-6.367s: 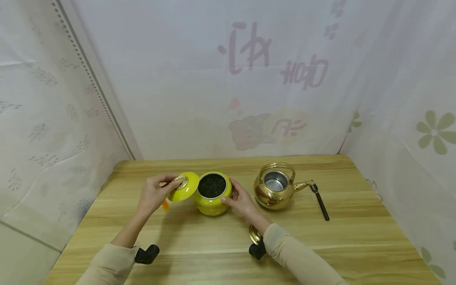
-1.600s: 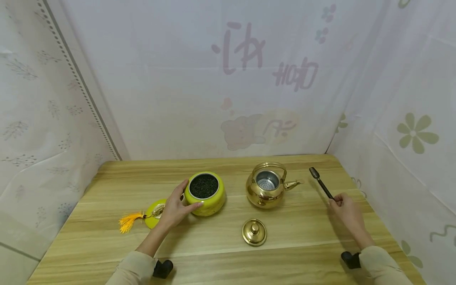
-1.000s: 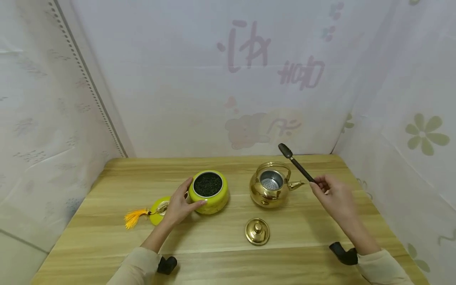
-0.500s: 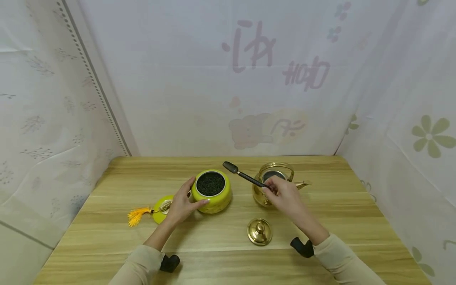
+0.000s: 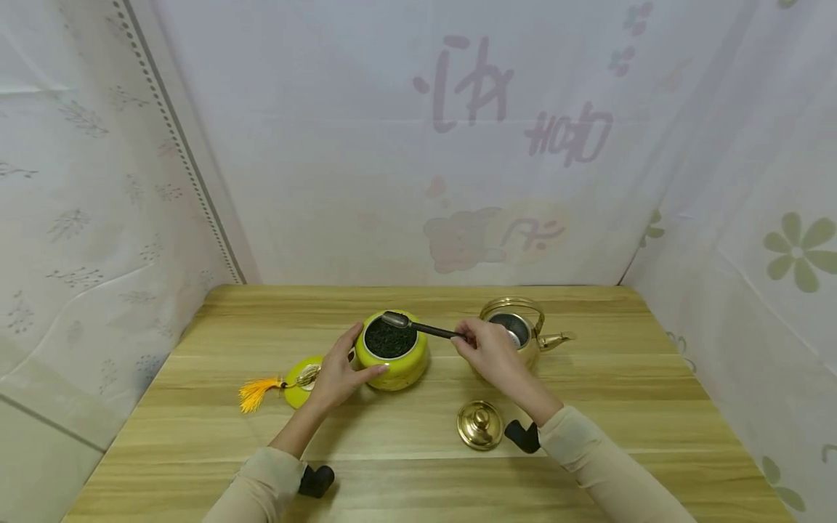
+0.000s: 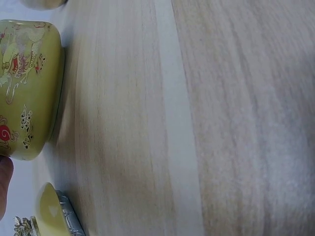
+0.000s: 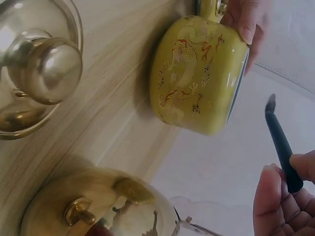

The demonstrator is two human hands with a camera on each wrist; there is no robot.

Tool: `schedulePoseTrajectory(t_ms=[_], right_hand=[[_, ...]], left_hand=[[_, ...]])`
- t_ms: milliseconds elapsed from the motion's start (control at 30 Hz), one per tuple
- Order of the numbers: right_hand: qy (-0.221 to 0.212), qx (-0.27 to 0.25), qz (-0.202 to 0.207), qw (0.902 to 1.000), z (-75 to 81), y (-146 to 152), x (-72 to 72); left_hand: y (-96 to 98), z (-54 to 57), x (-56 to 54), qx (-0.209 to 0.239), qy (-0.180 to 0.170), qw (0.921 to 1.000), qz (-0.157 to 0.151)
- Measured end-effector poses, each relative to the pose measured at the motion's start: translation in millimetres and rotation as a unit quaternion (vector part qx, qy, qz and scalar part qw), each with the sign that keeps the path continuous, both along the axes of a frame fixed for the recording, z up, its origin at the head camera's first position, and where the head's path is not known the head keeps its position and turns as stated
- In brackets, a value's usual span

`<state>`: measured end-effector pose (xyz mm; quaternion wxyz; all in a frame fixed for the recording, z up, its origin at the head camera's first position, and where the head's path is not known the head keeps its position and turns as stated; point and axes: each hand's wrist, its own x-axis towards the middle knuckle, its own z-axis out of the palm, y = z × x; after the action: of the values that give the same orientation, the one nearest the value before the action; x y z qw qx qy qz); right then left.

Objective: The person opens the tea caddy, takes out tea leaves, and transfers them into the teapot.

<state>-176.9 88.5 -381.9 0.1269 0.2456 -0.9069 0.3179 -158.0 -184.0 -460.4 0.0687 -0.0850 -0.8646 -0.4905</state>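
A yellow jar (image 5: 400,375) of dark tea leaves (image 5: 387,344) stands uncovered on the table. My left hand (image 5: 338,375) grips its left side, thumb in front. My right hand (image 5: 492,354) pinches the black handle of a tea scoop (image 5: 434,331), whose bowl hangs over the jar's mouth. The right wrist view shows that scoop (image 7: 280,142) above the rim, apart from the jar (image 7: 192,81). Right of the jar, partly behind my right hand, is a gold teapot (image 5: 531,354), uncovered, with a metal strainer inside.
The gold teapot lid (image 5: 480,426) lies in front of the teapot, knob up. Left of my left hand lies the yellow jar lid (image 5: 299,390), its orange tassel (image 5: 258,393) spread on the wooden table (image 5: 608,436). Patterned curtains hang behind and at both sides.
The yellow lid was taken off and laid at left. My left hand now holds the jar; my right hand picked up the scoop at far right and carried it left over the jar.
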Motion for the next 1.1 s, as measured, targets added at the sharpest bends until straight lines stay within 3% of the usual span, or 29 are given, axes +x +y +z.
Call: schedulePoseTrajectory(t_ms=[400, 733, 867, 1100], right_hand=[[-0.002, -0.021, 0.002, 0.9998, -1.9, -11, -11.3], [0.009, -0.052, 0.023, 0.9983, 10.0, -11, -17.4], [0.011, -0.04, 0.032, 0.9986, 16.4, -11, -20.7], [-0.026, 0.014, 0.038, 0.9988, 34.6, -22, -26.3]], left_hand=[[0.1, -1.0, 0.0, 0.009, 0.003, 1.0, -0.002], [0.5, 0.3, 0.3, 0.003, 0.005, 1.0, 0.001], [0.9, 0.5, 0.3, 0.002, 0.002, 1.0, 0.001], [1.6, 1.1, 0.7, 0.008, -0.002, 1.0, 0.0]])
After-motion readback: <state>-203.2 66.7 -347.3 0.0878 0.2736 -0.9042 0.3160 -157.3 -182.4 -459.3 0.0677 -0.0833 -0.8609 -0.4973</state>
